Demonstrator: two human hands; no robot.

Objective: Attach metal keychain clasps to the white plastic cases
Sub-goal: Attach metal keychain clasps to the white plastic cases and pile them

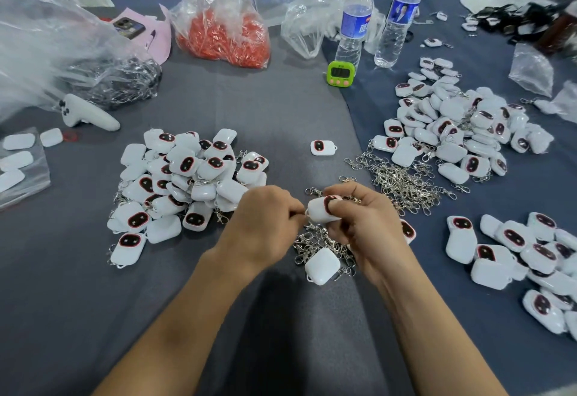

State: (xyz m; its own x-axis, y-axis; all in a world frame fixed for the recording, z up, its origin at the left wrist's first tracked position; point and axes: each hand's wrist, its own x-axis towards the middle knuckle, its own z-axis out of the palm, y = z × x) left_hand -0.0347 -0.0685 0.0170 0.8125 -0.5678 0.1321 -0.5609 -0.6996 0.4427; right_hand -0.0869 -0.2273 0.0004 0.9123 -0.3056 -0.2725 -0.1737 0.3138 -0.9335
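My right hand [359, 223] grips a white plastic case [318, 211] with a dark oval face, thumb pressed on its front. My left hand [265, 223] is pinched shut at the case's left corner; whatever it pinches is hidden by the fingers. Under the hands lies a small heap of metal clasps [315, 239] and another white case [321, 266], back up. A bigger tangle of loose clasps [402, 180] lies to the right. A pile of cases with clasps [187, 183] sits at the left.
More case piles lie at the right [452, 127] and lower right [530, 258]. One single case [323, 147] lies mid-table. Two water bottles [354, 20], a green timer [341, 73], a bag of red parts [224, 36], a white controller [87, 113] and plastic bags stand behind.
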